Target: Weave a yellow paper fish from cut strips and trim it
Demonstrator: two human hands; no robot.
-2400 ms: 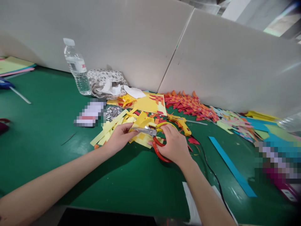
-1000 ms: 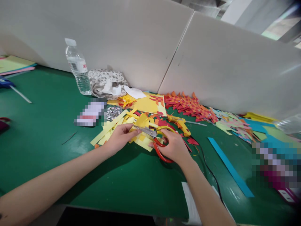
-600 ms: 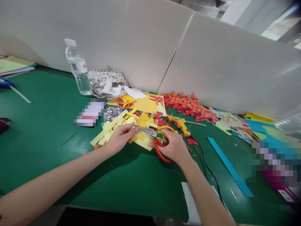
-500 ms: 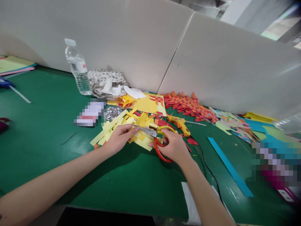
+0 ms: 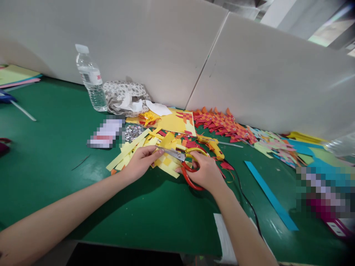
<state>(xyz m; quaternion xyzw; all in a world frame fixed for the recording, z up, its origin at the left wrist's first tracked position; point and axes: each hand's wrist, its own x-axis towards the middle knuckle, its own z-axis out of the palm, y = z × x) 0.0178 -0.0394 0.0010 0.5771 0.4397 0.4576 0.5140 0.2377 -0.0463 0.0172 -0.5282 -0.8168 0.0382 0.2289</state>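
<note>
My right hand [image 5: 207, 170] grips scissors [image 5: 179, 155] by their red and yellow handles, the blades pointing left. Their tips come up to the fingertips of my left hand [image 5: 142, 160], which is closed in a pinch on a yellow woven paper piece [image 5: 165, 162]. This piece has flat strips in two yellow shades, with loose ends hanging toward the table's front. The blades lie across its upper part; whether they are cutting into it I cannot tell. Loose yellow paper strips [image 5: 131, 145] are heaped just behind my left hand.
A water bottle [image 5: 93, 83] and a patterned cloth pouch [image 5: 124, 88] stand by the partition. A phone [image 5: 107, 133] lies left of the strips. Behind my right hand is a yellow glue gun [image 5: 213, 146], its black cord trailing forward. Red-orange woven paper fish [image 5: 222, 123] and a blue strip [image 5: 270, 194] lie rightward.
</note>
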